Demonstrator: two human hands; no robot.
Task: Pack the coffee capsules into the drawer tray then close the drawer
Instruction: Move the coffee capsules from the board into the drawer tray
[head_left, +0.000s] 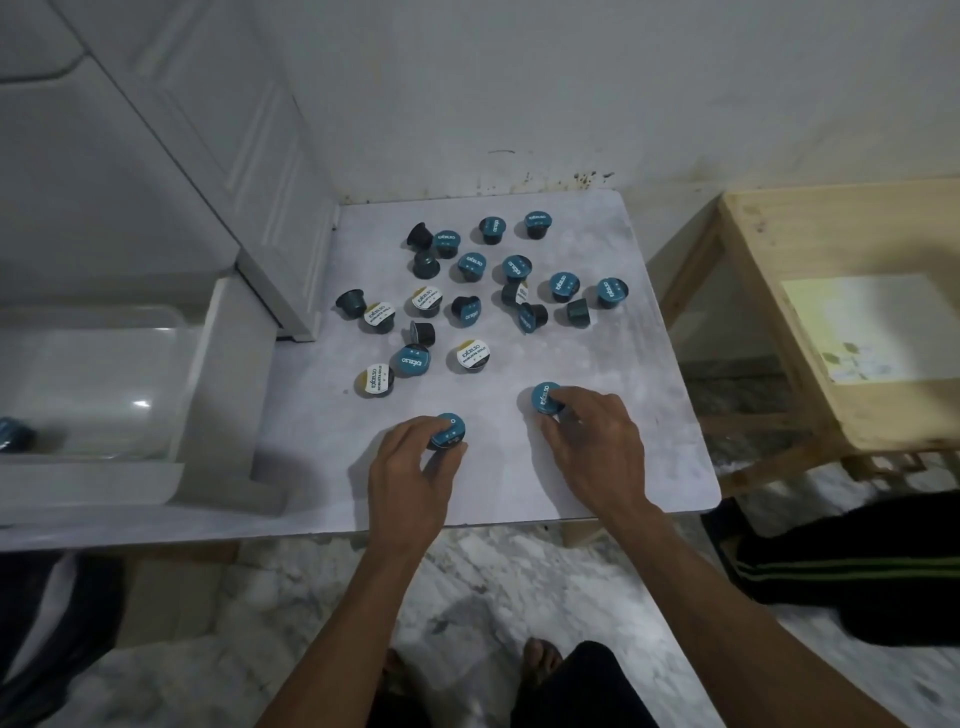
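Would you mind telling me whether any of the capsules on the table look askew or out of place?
Yes: several capsules lie tipped on their sides, such as one mid-table and one further right, while most stand lid-up. One capsule already sits in the drawer tray.

A pale, marbled table (649, 415) is placed against a stained white wall (519, 93). A white cabinet (197, 156) is seen at ten o'clock, a wooden stand (810, 291) at three o'clock. The floor (493, 582) is marbled.
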